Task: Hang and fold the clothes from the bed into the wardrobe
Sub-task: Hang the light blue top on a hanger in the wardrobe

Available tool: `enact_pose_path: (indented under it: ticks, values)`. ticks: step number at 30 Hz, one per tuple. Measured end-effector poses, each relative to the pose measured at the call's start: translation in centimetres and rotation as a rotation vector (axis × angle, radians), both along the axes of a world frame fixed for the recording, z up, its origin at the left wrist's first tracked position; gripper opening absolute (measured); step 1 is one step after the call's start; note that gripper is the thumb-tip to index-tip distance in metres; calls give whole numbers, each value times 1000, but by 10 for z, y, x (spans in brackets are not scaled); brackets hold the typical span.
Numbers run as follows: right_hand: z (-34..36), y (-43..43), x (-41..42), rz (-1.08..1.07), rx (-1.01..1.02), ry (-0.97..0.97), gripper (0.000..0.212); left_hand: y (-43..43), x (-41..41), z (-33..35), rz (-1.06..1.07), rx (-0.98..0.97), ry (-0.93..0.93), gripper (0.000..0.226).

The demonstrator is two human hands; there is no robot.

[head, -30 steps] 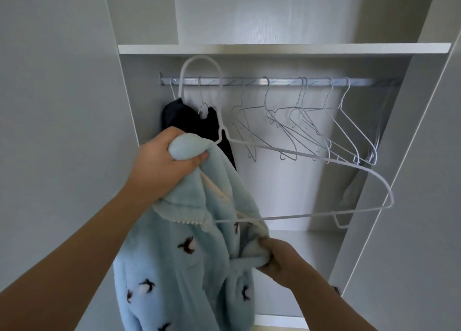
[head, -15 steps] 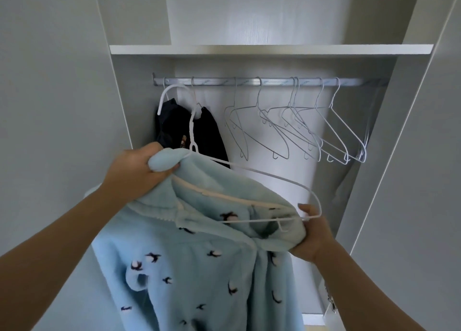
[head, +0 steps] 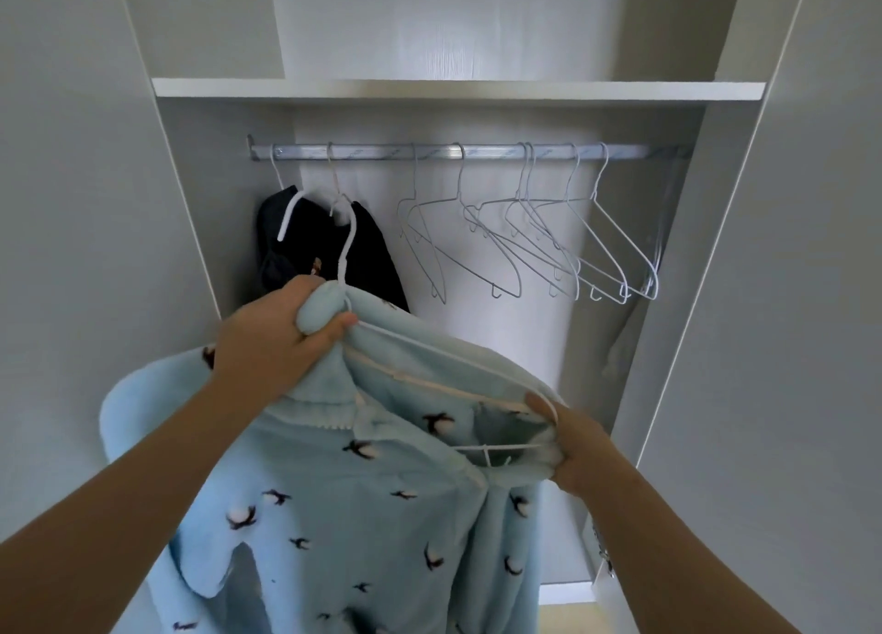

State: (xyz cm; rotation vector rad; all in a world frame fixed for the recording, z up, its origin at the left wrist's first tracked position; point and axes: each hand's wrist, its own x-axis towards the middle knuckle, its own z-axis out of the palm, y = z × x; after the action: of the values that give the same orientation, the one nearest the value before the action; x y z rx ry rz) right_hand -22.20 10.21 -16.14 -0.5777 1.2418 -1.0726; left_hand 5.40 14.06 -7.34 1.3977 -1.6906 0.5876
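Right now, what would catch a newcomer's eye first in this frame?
The blue robe fills the lower middle, held on a white hanger by the left hand at its neck and the right hand at its shoulder. Above, empty hangers line the rail, with a dark garment at its left end.

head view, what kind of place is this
Likely a built-in wardrobe, seen from its open front: a silver metal hanging rail carries empty white wire hangers and a dark hung garment, under a white board shelf.
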Motion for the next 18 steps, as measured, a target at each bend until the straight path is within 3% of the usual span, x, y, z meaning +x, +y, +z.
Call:
enact_pose_path:
  ticks: [3,9,14,16,18]
  values:
    - [-4,-3,-2,-172,-41,244,31,-2,2,-7,11,-35,-99,43]
    - [-5,-3,2,-386,-211,528,36,0,0,-16,-6,-22,-150,60]
    - [11,-3,11,-471,-304,521,28,-4,-2,-30,-1,36,-360,23]
    - [23,-3,17,-475,-350,474,24,-11,-2,-42,14,89,-433,24]
    - [31,-3,22,-438,-389,362,21,-13,-8,-45,105,125,-338,24]
